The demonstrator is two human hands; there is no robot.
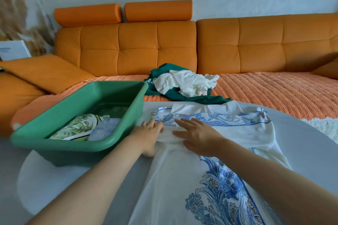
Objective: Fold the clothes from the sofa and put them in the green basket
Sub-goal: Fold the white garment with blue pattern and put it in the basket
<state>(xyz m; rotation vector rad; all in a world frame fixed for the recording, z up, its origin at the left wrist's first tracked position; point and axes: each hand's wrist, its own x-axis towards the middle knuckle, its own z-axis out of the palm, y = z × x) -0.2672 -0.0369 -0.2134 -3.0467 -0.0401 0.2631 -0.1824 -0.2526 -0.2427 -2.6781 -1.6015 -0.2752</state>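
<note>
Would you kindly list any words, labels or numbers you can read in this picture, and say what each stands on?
No text can be read with confidence.
White box at the left edge: a dark line of print, too blurred to read.
Green garment on the sofa: white marks near its left edge, perhaps lettering, too small to read.
Green basket: no label visible.
White and blue garment on the table: floral pattern only, no words.
</note>
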